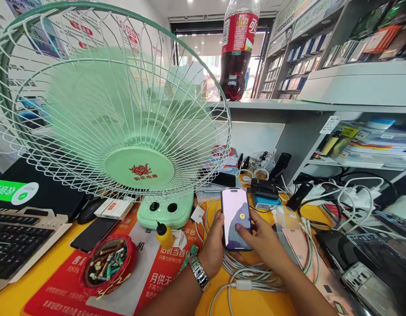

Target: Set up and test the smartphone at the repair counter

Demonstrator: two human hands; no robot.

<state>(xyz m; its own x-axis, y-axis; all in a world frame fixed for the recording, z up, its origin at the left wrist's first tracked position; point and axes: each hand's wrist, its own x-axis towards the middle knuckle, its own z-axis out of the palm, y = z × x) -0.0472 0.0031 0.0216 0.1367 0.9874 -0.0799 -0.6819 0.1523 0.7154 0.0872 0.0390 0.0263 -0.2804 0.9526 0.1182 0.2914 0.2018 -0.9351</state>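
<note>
A smartphone (231, 217) with a lit screen is held upright over the desk, a small yellow round mark showing on its display. My left hand (213, 241), with a metal watch (199, 273) at the wrist, grips the phone's left edge. My right hand (259, 232) wraps the right edge, its thumb lying over the lower screen. The fingers behind the phone are mostly hidden. Coiled white cables (249, 274) lie on the desk under both hands. Left of my left wrist stands a small yellow bottle (165, 235) with a dark tip.
A green fan (140, 169) in a wire cage fills the upper left. A red bowl (132, 259) of cigarette butts sits on a red mat. At left are a keyboard (15, 245) and a dark phone (94, 233). A cola bottle (237, 48) stands on the raised shelf.
</note>
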